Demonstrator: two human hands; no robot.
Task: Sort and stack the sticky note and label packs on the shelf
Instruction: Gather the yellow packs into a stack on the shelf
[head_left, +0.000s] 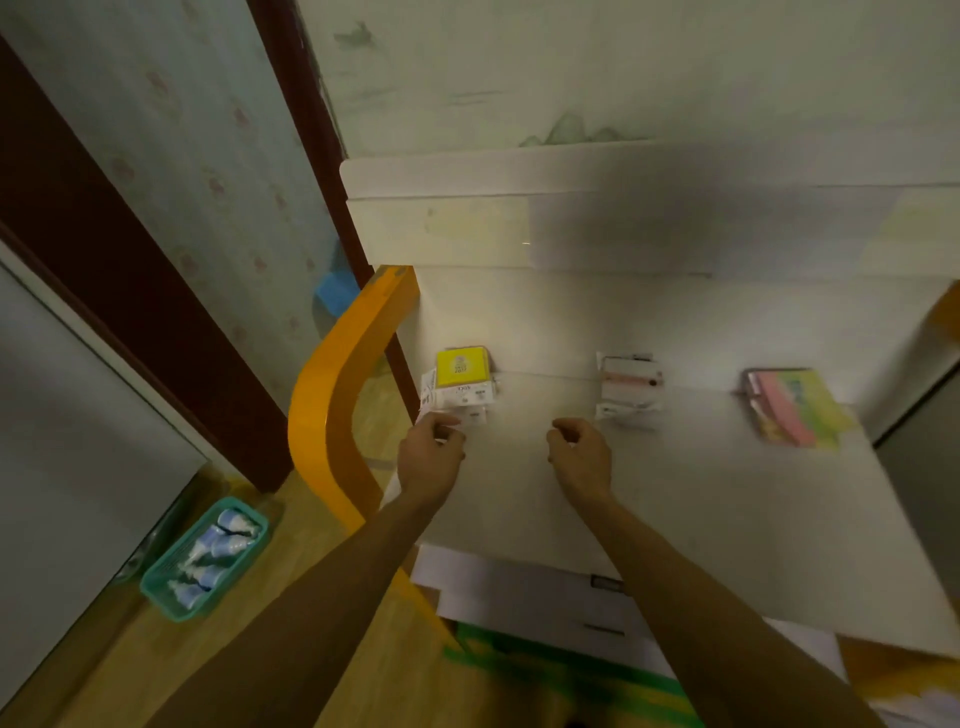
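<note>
On the floor left of the shelf (571, 499) we see a green basket (205, 558). Our left hand (431, 457) pinches the yellow pack stack (462, 387) at the shelf's left edge; our right hand (579, 457) hovers, fingers curled on nothing. White packs (628, 387) lie mid-shelf, the pastel pack (792, 408) angled toward the right edge.

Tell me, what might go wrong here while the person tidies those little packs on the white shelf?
The yellow-topped stack sits close to the shelf's left edge, and its lower packs already stick out unevenly; a nudge from the left hand, which touches its lowest pack, could tip packs off onto the floor. The middle pile of white packs also looks loosely fanned, so the right hand beside it could scatter it. The frame is blurred, so these are guesses.
</note>
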